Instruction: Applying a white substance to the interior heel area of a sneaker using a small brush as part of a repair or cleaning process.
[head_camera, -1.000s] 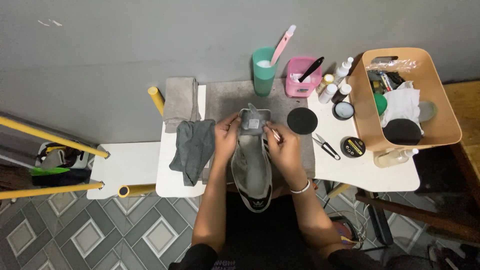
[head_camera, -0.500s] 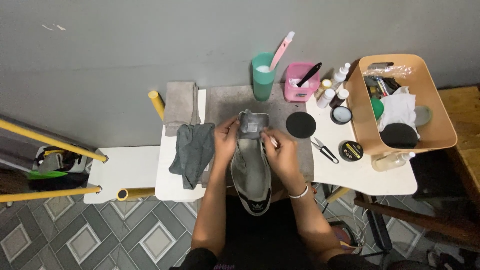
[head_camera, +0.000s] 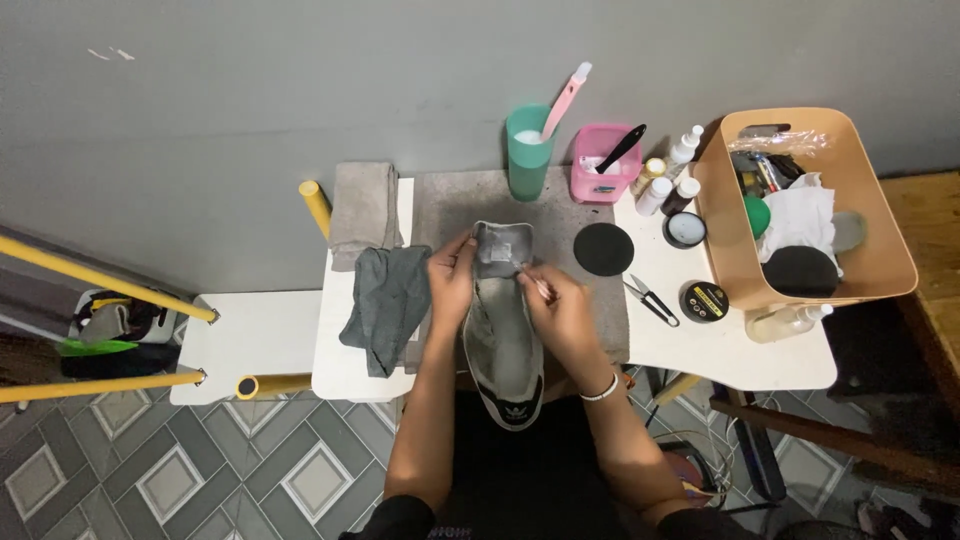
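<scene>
**One shoe, two hands, a crowded worktop**

A single grey shoe (head_camera: 503, 340) lies lengthwise at the near edge of the white worktop (head_camera: 730, 350), its heel hanging over the edge toward the person and its toe end resting on one grey mat (head_camera: 470, 200). The left hand (head_camera: 452, 282) is closed on the shoe's left side near the tongue, fingers curled around the upper. The right hand (head_camera: 560, 305) is pinched shut on a thin pale tool (head_camera: 541, 288), its tip touching the shoe's tongue area; what kind of tool it is cannot be told at this size.

Two cloths lie left of the shoe: a dark grey cloth (head_camera: 388, 300) crumpled just beside the left hand, and a lighter folded towel (head_camera: 364, 208) behind it. Two cups stand at the far edge of the mat: one green cup (head_camera: 528, 152) holding a pink brush (head_camera: 565, 95), and one pink tub (head_camera: 604, 166) holding a black-handled brush (head_camera: 622, 147). Right of the mat are one black round disc (head_camera: 604, 249), one pair of small scissors (head_camera: 648, 298), two round tins (head_camera: 705, 300), and four small bottles (head_camera: 685, 148) clustered near the tub. One tan basket (head_camera: 890, 250) sits at the right end, filled with mixed items, and one clear bottle (head_camera: 785, 320) lies on its side in front of it.
</scene>
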